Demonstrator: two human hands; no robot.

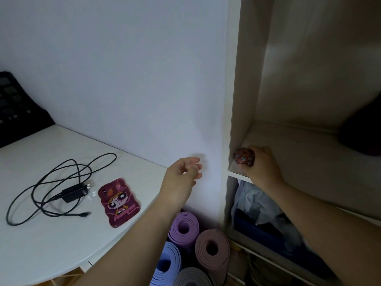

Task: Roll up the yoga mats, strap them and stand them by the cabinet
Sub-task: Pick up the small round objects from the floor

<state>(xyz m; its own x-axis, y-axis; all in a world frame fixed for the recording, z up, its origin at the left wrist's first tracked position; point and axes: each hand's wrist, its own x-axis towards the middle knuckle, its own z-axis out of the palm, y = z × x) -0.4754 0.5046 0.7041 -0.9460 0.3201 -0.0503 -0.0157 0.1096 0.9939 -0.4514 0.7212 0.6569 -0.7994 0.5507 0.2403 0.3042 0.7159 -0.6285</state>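
Dark object (14, 104), far left edge: cut off by the frame, rows of dim squares on it, too dark to identify; it rests on the back of the white table (51, 244).

Black cable (41, 195) with plug block: loose loops lying on the table, one end blurred.

Phone case (119, 203), dark red with a cartoon figure: flat on the table, just right of the cable; lettering too blurred to read.

Left hand (181, 178): forearm rising from the lower middle, wrist over the table's right edge, hand raised before the white wall (123, 69). Fingers loosely curled, half open, holding nothing and touching nothing visible.

Four rolled mats, standing on end on the floor between table and cabinet (235, 100), seen from above, touching one another: blue mat (168, 265) and grey mat (192, 277) in front, both cut by the lower frame edge; purple mat (183, 228) behind; pink-brown mat (212, 248) just beside the cabinet side. Straps cannot be made out; lower parts hidden.

Right hand (261, 164): forearm reaching up from the lower right to the front left corner of a cabinet shelf. Fingers closed around a small red ball (244, 157) with a flower pattern, fingertips mostly hidden behind it.

Compartment below: crumpled pale and dark items (255, 205), indistinct.

Dark rounded shape (362, 133), right edge of the shelf: cut off, unidentifiable
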